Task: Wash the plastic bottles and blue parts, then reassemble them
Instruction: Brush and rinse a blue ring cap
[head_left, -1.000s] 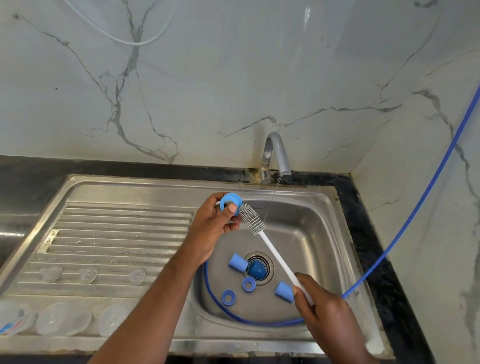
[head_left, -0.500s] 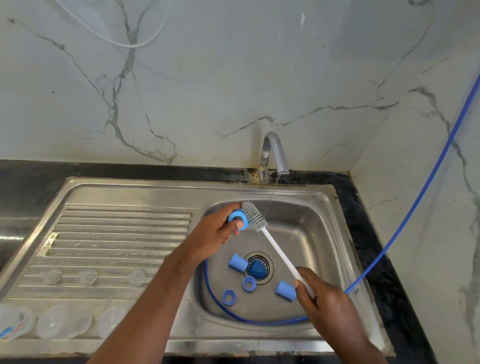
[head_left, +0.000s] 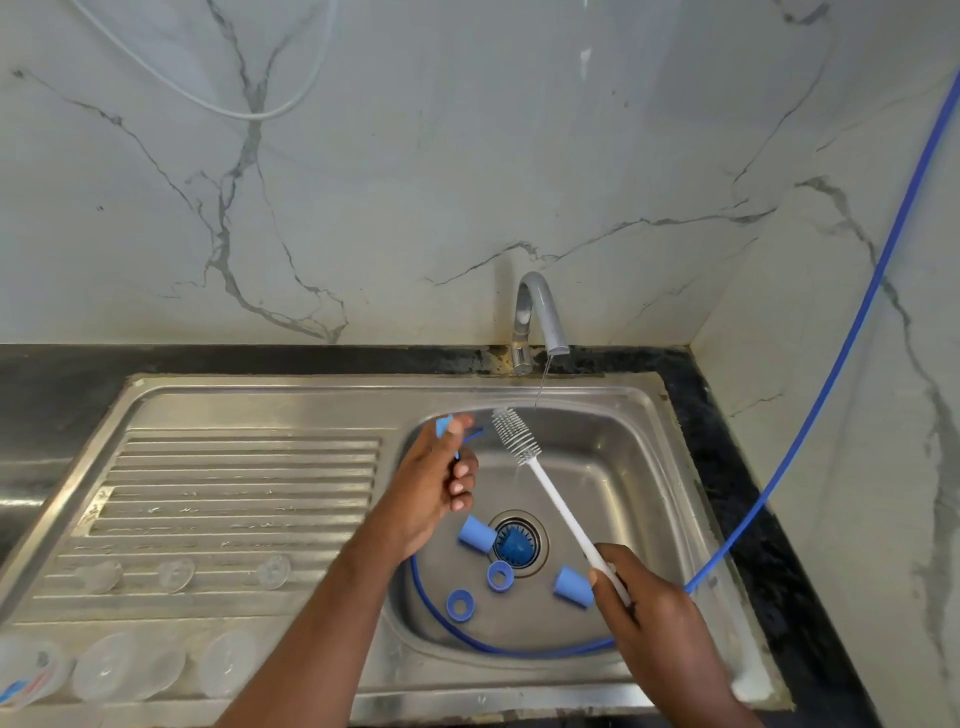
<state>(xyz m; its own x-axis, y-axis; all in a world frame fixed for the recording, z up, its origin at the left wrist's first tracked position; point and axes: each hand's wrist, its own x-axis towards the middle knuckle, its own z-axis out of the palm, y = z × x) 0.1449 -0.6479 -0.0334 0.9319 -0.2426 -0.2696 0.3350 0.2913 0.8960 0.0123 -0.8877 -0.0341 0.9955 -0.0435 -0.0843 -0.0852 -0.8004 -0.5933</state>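
My left hand (head_left: 434, 488) pinches a blue ring (head_left: 444, 426) over the left side of the sink basin (head_left: 613, 467); the ring is blurred and mostly hidden by my thumb. My right hand (head_left: 654, 618) grips the white handle of a bottle brush (head_left: 519, 439), whose bristles point up-left just right of the ring, apart from it. On the basin floor lie two blue caps (head_left: 477, 534) (head_left: 573, 587) and two blue rings (head_left: 501, 576) (head_left: 460, 605). Clear plastic bottles (head_left: 124, 673) and clear teats (head_left: 175, 574) lie on the drainboard.
A thin stream of water runs from the tap (head_left: 540, 317) behind the brush. A blue hose (head_left: 831, 374) comes down from the upper right and curls along the basin's front. A blue strainer (head_left: 514, 543) sits in the drain. Black counter surrounds the sink.
The brush head has come away from the blue ring and now sits to its right. My left hand turned with the ring, thumb now on top.
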